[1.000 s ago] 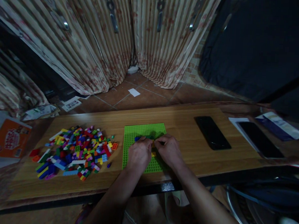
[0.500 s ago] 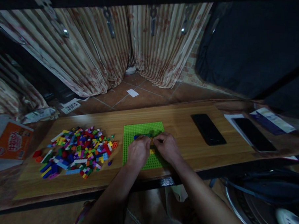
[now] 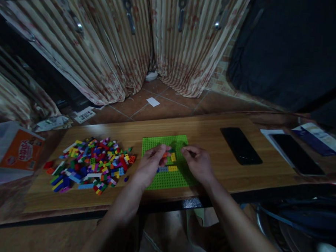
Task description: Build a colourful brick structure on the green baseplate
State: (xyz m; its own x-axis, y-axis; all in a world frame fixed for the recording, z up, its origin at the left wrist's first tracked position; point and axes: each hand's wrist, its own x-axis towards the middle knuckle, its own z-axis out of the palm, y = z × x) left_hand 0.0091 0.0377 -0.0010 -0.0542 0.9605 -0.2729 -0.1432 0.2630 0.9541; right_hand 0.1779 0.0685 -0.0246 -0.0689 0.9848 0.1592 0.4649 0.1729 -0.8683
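A green studded baseplate (image 3: 168, 183) lies on the wooden tabletop, under and between my hands. My left hand (image 3: 151, 162) is over its left part with the fingers curled in. An orange brick (image 3: 165, 155) shows at those fingertips; I cannot tell whether it is held or sits on the plate. My right hand (image 3: 197, 160) is at the plate's right edge, thumb and fingers pinched together, their contents hidden. Between the hands a yellow brick (image 3: 173, 156) sits on the plate. Nearer me is a row with a yellow brick (image 3: 173, 168) and a grey-blue brick (image 3: 163, 170).
A heap of loose coloured bricks (image 3: 91, 163) spreads over the left of the table (image 3: 206, 131). A black phone (image 3: 241, 146) lies to the right, with another dark device (image 3: 297, 154) beyond it. A clear box with an orange label (image 3: 23, 149) stands far left.
My hands have moved apart, the right one to the right, uncovering bricks on the baseplate. My left hand has turned so its thumb side faces up. The whole view has shifted slightly.
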